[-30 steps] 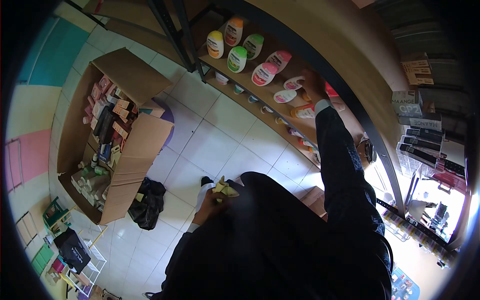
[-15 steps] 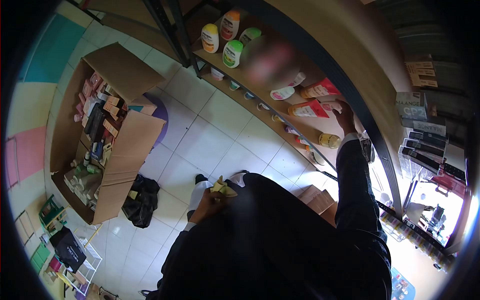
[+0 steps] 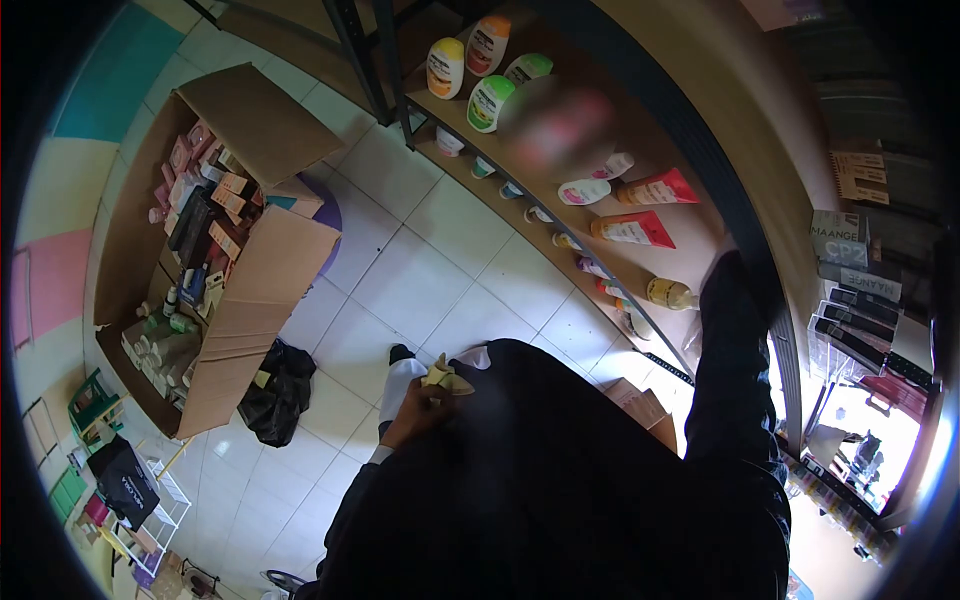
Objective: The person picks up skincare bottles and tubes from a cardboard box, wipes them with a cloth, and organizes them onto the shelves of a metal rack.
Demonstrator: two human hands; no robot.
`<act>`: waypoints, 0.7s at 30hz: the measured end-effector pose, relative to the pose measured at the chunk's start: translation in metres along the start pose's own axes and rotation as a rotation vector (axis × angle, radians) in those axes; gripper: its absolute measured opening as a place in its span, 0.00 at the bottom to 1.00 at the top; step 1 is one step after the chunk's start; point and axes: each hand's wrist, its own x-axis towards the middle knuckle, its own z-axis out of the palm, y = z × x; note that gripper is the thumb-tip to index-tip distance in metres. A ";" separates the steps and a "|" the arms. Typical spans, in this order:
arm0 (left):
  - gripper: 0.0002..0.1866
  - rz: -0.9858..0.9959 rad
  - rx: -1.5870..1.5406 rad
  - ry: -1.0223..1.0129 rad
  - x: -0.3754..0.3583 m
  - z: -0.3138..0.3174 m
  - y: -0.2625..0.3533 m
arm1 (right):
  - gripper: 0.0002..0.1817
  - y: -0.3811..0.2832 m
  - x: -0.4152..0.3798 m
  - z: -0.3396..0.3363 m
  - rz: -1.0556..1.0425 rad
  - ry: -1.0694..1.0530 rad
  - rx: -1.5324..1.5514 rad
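Head view, looking straight down past a dark coat: the left hand (image 3: 412,412) is right up against the body, fingers curled tight around a crumpled yellow cloth (image 3: 441,376), which pokes out just above the knuckles. Beside that hand, a white shoe (image 3: 400,385) stands on the pale tiled floor (image 3: 420,270).

Over on the other side, the right arm's dark sleeve (image 3: 728,370) stretches up and away toward the wooden shelf (image 3: 690,240). The right hand itself is out of sight past the end of the sleeve, under the shelf's dark frame, so whether it is open or closed cannot be told. Just short of the sleeve's end lies a yellow bottle (image 3: 668,293) on its side. A little further along the shelf from there are two red-and-white tubes (image 3: 632,229), lying flat, then a pink-capped tube (image 3: 585,190).

Beyond those, well away from both hands, upright lotion bottles (image 3: 446,67) with yellow, orange and green caps stand at the far end of the shelf; part of that row is blurred.

Out to the left of the cloth hand, a black bag (image 3: 272,390) sits slumped on the tiles, touching a big open cardboard box (image 3: 250,300) crammed with small packets and bottles.
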 end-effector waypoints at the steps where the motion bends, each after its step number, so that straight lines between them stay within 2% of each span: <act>1: 0.12 -0.034 -0.006 -0.021 -0.001 0.000 0.000 | 0.12 -0.018 0.014 0.005 -0.012 0.003 0.004; 3: 0.12 -0.024 0.020 0.036 -0.009 -0.001 0.035 | 0.12 -0.039 0.037 0.013 -0.035 0.008 0.017; 6: 0.13 -0.019 0.037 0.100 -0.012 0.001 0.043 | 0.12 -0.149 0.094 0.050 -0.064 0.012 0.035; 11: 0.14 -0.023 0.014 0.135 -0.014 0.007 0.019 | 0.12 -0.187 0.101 0.043 -0.107 0.026 0.058; 13: 0.14 -0.141 -0.074 0.120 -0.018 0.005 0.026 | 0.11 -0.197 0.100 0.038 -0.127 0.033 0.068; 21: 0.14 -0.102 -0.061 0.110 -0.019 0.003 0.040 | 0.11 -0.217 0.096 0.012 -0.193 0.050 0.106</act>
